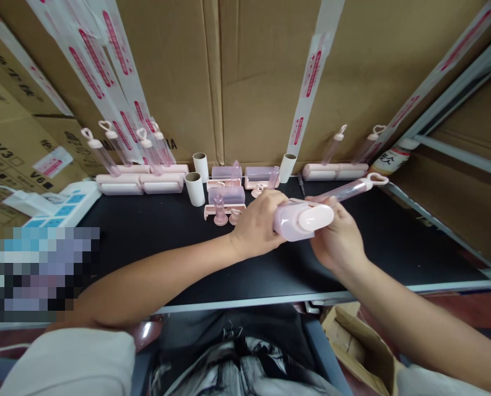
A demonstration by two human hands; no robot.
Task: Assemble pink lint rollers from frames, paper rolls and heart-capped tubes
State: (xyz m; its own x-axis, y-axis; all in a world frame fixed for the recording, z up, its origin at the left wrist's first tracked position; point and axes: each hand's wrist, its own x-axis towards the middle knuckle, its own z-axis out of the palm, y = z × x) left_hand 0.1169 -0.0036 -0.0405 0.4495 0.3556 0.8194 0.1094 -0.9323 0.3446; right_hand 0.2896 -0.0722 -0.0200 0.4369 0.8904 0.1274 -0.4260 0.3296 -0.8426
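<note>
A pale pink lint roller [298,221] is held between both hands above the black tabletop, its rounded end turned toward me. My left hand [258,224] wraps round its left side. On the right, the fingers of my right hand [339,234] close against the roller's casing. Out beyond that hand sticks a clear handle [348,190] with a heart-shaped loop at its tip. Whether it joins the casing is hidden by my fingers. Just past my left hand lie an open pink casing [225,196], a clear handle part [219,209] and a heart loop piece [236,216].
Along the back stand assembled lint rollers [142,180], more at the right [336,170], and white rolls [195,190]. A power strip [70,206] lies left, a labelled bottle [393,157] right. Cardboard [261,82] walls the back; an open carton [354,346] sits below the table edge.
</note>
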